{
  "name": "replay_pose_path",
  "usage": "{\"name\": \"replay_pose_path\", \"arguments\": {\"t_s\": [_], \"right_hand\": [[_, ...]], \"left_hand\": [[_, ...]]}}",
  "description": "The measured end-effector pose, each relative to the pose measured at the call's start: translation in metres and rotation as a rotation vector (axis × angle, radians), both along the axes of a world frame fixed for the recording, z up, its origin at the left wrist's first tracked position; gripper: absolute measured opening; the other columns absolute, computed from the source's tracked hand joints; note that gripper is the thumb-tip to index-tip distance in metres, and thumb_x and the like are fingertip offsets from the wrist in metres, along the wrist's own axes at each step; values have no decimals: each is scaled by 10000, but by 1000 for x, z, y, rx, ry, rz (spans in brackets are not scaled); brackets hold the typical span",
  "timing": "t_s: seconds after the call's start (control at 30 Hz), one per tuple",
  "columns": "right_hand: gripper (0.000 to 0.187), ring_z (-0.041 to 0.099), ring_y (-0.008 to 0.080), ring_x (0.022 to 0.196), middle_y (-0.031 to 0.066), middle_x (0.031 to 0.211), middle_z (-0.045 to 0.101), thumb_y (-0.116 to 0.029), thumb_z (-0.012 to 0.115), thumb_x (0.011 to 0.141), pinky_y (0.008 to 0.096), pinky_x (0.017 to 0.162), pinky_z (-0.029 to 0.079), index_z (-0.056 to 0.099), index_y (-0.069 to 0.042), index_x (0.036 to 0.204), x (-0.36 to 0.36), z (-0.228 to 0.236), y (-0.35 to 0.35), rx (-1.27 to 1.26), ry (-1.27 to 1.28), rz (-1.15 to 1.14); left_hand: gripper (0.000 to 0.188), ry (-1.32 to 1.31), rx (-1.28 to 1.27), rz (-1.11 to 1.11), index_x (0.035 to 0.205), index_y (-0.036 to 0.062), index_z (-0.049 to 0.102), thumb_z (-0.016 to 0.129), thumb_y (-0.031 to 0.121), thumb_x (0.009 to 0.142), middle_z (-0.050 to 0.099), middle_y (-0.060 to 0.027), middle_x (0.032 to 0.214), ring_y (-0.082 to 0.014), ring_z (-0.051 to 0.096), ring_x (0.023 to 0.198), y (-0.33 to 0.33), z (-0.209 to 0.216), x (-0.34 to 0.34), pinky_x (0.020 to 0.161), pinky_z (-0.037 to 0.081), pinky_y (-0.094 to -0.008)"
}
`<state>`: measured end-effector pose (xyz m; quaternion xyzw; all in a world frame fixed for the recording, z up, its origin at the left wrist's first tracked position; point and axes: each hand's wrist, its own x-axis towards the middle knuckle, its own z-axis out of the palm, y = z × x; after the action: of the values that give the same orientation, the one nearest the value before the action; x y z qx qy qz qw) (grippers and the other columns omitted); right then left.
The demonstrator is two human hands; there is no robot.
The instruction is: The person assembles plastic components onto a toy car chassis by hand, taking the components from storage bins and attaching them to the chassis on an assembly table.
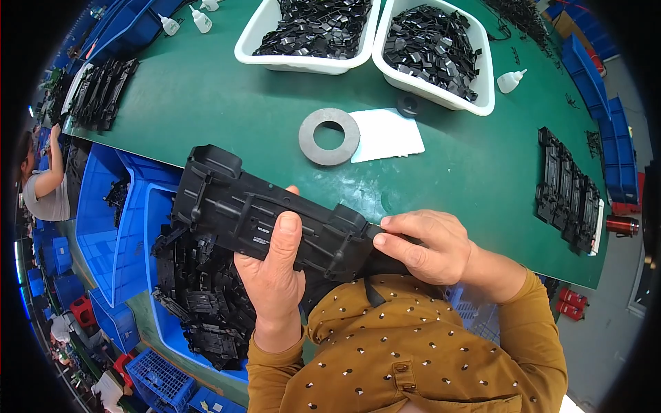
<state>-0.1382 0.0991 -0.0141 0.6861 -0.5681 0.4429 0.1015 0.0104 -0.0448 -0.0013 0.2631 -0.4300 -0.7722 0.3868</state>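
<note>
First speaker: Where does the black moulded part (251,206) lie relative to your hands?
Second speaker: Left of centre in the frame, sloping from upper left to lower right; your left hand (274,286) grips its lower long side near the middle, thumb across the face, most of the fingers hidden behind; your right hand (437,249) is at its right end.
First speaker: And the state of your right hand?
Second speaker: Thumb and index finger are drawn close together at that end; whether they pinch the part itself or a small piece beside it, one cannot tell.
First speaker: What surrounds your hands?
Second speaker: Above them, on the green table (206,100), a grey ring (310,142) beside a white sheet (387,135); at lower left, a blue bin (155,306) of black pieces (213,310).
</note>
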Motion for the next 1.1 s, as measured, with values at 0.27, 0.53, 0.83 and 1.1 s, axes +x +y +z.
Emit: {"name": "replay_pose_path", "arguments": {"t_s": [0.27,0.53,0.83,1.1], "right_hand": [[249,628,227,660,161,875,612,-9,655,700,285,544,530,643,57,940,-2,2,-2,30,49,-9],[264,620,223,646,164,876,604,-30,641,682,287,533,521,636,64,929,-1,6,-3,77,71,-7],[259,616,226,634,175,872,603,-31,640,676,291,512,515,633,76,912,-3,4,-4,87,70,23],[253,627,226,631,170,849,617,-34,641,675,296,504,514,640,75,904,-5,3,-7,62,63,13]], "left_hand": [[380,-20,-22,11,1227,-6,521,636,-4,866,611,-109,1113,-185,599,1038,2,2,-2,918,484,-331],[360,-34,-75,3,1201,-4,538,647,-3,858,621,-99,1084,-181,611,1010,2,4,-1,916,487,-329],[363,-19,-86,1,1192,7,547,653,-22,846,630,-93,1073,-165,617,997,4,5,-2,909,493,-314],[345,-66,-77,2,1187,1,559,641,-9,852,626,-86,1109,-137,591,977,5,8,-6,901,462,-297]]}}
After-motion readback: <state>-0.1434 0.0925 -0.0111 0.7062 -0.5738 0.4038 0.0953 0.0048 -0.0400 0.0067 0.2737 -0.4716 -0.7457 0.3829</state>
